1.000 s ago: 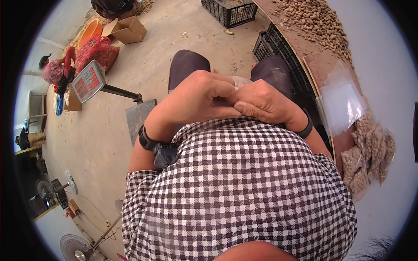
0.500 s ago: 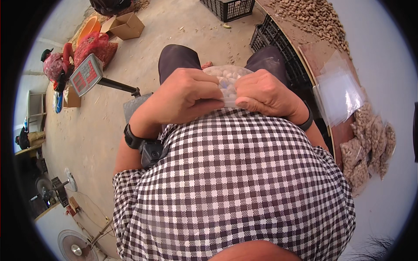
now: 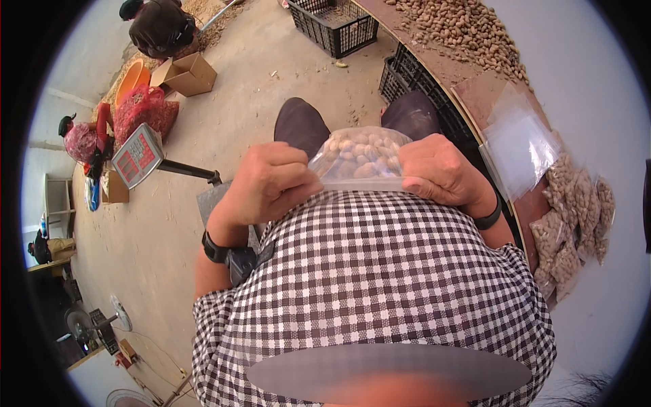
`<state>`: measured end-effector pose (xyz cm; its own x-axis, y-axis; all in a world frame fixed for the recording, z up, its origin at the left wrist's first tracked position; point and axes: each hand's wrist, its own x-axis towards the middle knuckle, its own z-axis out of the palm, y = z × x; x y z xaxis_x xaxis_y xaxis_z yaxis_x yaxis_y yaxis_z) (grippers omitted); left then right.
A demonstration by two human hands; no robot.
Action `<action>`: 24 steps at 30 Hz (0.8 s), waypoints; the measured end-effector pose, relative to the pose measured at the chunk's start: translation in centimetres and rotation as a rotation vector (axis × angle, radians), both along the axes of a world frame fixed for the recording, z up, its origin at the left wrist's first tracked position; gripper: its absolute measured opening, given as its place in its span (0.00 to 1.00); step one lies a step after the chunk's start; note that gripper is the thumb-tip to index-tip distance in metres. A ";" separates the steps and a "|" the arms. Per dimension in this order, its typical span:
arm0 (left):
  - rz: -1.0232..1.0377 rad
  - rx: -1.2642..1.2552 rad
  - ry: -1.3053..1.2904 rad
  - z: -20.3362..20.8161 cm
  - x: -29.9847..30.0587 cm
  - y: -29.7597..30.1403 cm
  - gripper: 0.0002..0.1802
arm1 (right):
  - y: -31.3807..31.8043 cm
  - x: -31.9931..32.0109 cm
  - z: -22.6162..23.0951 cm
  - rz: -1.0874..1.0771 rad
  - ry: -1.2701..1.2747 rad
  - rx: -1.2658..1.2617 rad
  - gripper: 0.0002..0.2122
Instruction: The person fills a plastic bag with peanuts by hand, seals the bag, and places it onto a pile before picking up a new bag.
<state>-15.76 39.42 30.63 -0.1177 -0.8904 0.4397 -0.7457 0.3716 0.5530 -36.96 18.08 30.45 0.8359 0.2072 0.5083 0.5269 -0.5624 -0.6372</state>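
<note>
A clear plastic bag [image 3: 364,154] of unshelled peanuts sits at my lap, its straight top edge pulled taut toward my checked shirt. At the left end of that edge, my left hand [image 3: 277,180] is closed, fingers curled and slightly blurred against the plastic. My right hand [image 3: 439,169] pinches the opposite end, thumb below the bent fingers. Both hands hide the bag's corners.
On my right, a table bears loose peanuts [image 3: 468,34], flat clear bags [image 3: 519,139] and filled bags [image 3: 563,224]. Black crates [image 3: 332,30] stand ahead. To my left are a scale [image 3: 139,156], a red mesh sack [image 3: 146,115], a cardboard box [image 3: 186,74] and several people.
My hands have moved apart along the bag's top edge, the left one farther left. More of the peanuts now shows between them. The view has shifted, showing more of a person at the far left.
</note>
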 end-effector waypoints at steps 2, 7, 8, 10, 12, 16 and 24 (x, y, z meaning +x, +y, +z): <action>0.021 0.000 0.021 -0.2 0.8 0.4 0.07 | -0.1 0.5 0.3 -0.012 0.014 0.010 0.14; 0.128 -0.046 0.168 -2.0 2.5 1.4 0.09 | -0.7 2.0 0.1 0.021 0.055 0.084 0.14; 0.132 -0.046 0.175 -2.2 2.8 1.6 0.09 | -0.9 2.4 0.1 0.024 0.062 0.084 0.14; 0.196 -0.020 0.313 -2.7 3.4 2.0 0.10 | -1.1 3.0 0.2 0.034 0.077 0.109 0.14; 0.202 -0.021 0.369 -3.1 4.1 2.2 0.11 | -1.0 3.7 0.3 0.035 0.069 0.148 0.14; 0.161 -0.083 0.472 -3.9 5.5 1.3 0.14 | -1.3 4.6 -0.4 0.000 0.050 0.229 0.17; -0.001 -0.177 0.677 -6.1 6.2 1.5 0.18 | -0.6 5.5 -0.6 -0.030 0.103 0.272 0.19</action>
